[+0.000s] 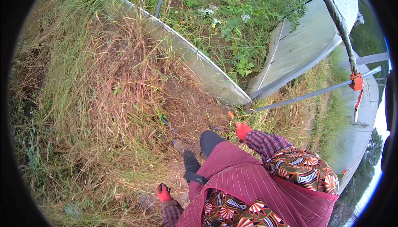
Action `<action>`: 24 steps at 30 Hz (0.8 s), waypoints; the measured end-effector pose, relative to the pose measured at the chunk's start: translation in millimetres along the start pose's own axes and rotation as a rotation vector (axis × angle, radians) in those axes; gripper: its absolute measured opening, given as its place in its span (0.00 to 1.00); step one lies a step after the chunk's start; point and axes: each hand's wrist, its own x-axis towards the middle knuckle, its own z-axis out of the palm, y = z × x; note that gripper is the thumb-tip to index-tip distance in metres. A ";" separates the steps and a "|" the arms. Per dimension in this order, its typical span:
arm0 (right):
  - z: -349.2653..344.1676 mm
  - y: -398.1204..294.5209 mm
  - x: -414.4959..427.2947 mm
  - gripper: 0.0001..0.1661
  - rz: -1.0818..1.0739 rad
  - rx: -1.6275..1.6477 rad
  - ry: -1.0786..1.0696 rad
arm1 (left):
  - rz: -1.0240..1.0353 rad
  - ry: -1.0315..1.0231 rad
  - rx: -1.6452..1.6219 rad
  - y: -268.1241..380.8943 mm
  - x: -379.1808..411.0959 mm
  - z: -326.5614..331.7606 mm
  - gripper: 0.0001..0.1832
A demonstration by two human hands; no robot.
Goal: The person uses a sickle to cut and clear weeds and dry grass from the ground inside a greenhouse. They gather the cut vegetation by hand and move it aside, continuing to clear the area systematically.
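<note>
In its red glove, my right hand (242,131) grips a hand tool by its orange handle (232,116). The tool reaches toward the lower corner of a plastic sheet wall (199,67); its working end is hard to make out among the stems. Lower down, my left hand (164,192), also gloved in red with dark patches, hangs over flattened dry grass (146,177). Its fingers look curled, nothing shows in it, and how far they close is unclear. Between the hands is my maroon striped cloth (230,171), with one dark boot (179,146) on the ground.
Tall matted grass (93,102) covers the left side. Green weeds (230,34) grow behind the sheet wall. A slanting metal pole (298,99) stands at right beside a plastic greenhouse cover (289,53). An orange winder box (357,82) hangs on a bar. A dark hose (169,127) lies near my foot.
</note>
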 end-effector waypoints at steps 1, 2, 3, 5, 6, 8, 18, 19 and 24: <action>-9.5 -7.7 -1.1 0.21 0.077 0.170 0.035 | 0.019 0.015 -0.016 2.9 1.1 0.8 0.06; -19.1 -14.3 -2.2 0.21 0.072 0.165 0.063 | 0.036 0.010 -0.030 4.6 2.7 1.5 0.07; -29.1 -21.2 -0.8 0.21 0.047 0.172 0.093 | 0.061 -0.014 -0.071 4.3 3.2 3.0 0.07; -47.4 -29.2 3.6 0.21 0.042 0.107 0.135 | 0.090 -0.020 -0.051 1.1 3.9 8.8 0.09; -55.3 -30.5 8.1 0.21 0.008 0.099 0.138 | 0.079 -0.011 -0.063 -1.6 2.3 12.4 0.10; -65.0 -26.9 18.0 0.20 -0.042 0.087 0.149 | 0.043 0.000 -0.091 -7.3 -2.2 20.7 0.11; -110.7 -19.8 118.1 0.24 -0.270 -0.146 -0.070 | 0.043 0.274 -0.045 -30.9 -85.5 75.8 0.16; -117.0 -26.9 125.4 0.25 -0.244 -0.134 -0.051 | 0.129 0.336 0.150 -31.1 -93.7 81.5 0.18; -153.3 -45.2 158.0 0.23 -0.364 -0.004 0.015 | 0.185 0.459 0.234 -27.1 -130.4 110.9 0.18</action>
